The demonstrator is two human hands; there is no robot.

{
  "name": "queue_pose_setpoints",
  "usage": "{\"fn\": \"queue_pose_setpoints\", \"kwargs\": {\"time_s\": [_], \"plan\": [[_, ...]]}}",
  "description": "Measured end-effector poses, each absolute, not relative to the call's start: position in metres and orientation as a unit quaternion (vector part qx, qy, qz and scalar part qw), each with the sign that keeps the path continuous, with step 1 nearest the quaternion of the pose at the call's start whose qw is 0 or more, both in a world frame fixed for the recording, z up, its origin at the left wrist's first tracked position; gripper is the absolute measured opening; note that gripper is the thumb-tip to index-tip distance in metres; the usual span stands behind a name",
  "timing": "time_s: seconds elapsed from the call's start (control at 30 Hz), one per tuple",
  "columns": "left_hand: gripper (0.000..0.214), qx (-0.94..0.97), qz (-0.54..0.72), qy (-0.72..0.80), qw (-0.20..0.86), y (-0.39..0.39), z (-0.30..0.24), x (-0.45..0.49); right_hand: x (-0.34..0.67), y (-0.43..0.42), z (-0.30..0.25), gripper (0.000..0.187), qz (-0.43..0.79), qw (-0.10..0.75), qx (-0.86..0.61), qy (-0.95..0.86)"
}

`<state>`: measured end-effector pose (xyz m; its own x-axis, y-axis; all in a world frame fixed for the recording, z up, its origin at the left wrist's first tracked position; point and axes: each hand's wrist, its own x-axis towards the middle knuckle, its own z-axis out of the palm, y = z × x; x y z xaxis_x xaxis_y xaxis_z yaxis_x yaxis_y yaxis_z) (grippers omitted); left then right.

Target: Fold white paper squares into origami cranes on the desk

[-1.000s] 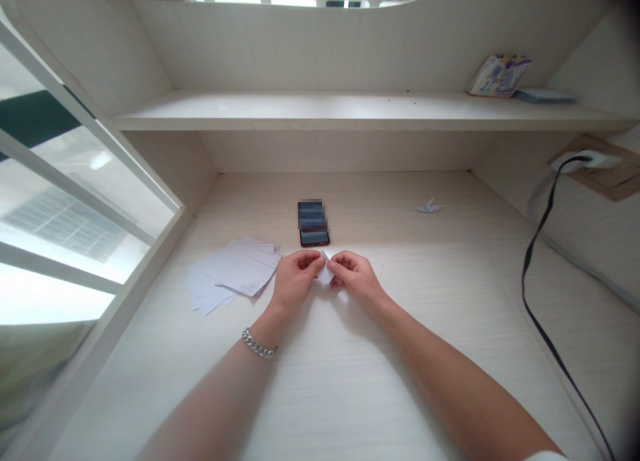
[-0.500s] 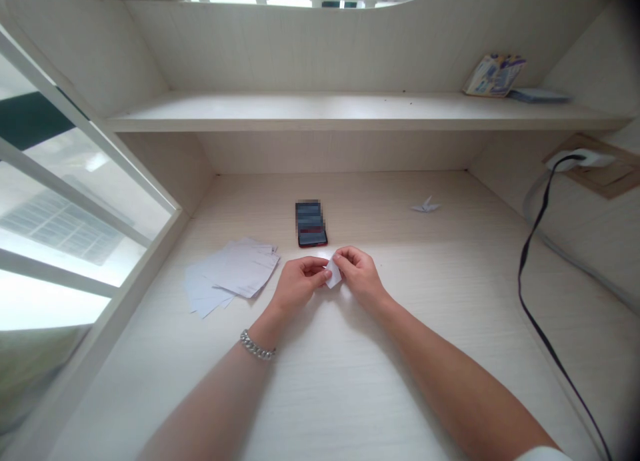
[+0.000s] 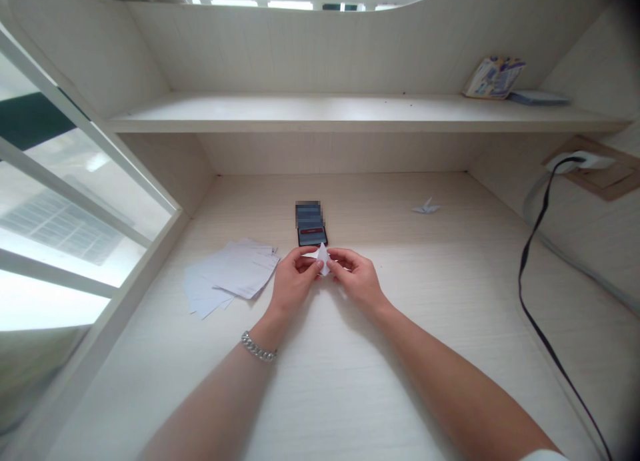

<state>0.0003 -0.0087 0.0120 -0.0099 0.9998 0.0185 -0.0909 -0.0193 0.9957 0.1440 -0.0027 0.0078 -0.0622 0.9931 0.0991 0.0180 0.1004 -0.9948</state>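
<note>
Head cam: both hands pinch one small folded white paper piece point(image 3: 323, 259), held just above the desk point(image 3: 350, 381) at centre, its point sticking up between them. Left hand point(image 3: 293, 282) has thumb and forefinger closed on the paper's left side; right hand point(image 3: 356, 278) grips the right side the same way, fingertips of the two hands nearly meeting. Fold detail too small to read. Silver chain bracelet point(image 3: 259, 347) on the left wrist; both forearms come in from the bottom edge. Just beyond the hands, a phone point(image 3: 311, 224) lies flat, screen up, dark red edge, apart from the paper. Left of the hands, a loose stack of white paper sheets point(image 3: 230, 273) lies fanned on the desk, near the left hand but not touching. Further back right, a small folded paper figure point(image 3: 426, 207) sits alone, well apart from everything. Black cable point(image 3: 531, 247) runs down the right side from a wall socket point(image 3: 583, 161). Shelf point(image 3: 350, 111) above the desk carries a printed packet point(image 3: 494, 76) leaning at the right end, just beside a flat bluish item point(image 3: 537, 98). Glass pane with white frame point(image 3: 75, 201) on the left.
</note>
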Motion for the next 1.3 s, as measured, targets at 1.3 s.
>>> {"fn": "queue_pose_setpoints", "kwargs": {"time_s": [1.3], "plan": [[0.023, 0.518, 0.501, 0.468, 0.511, -0.0042, 0.0076, -0.0036, 0.1495, -0.0009, 0.0044, 0.021, 0.489, 0.460, -0.399, -0.625]]}}
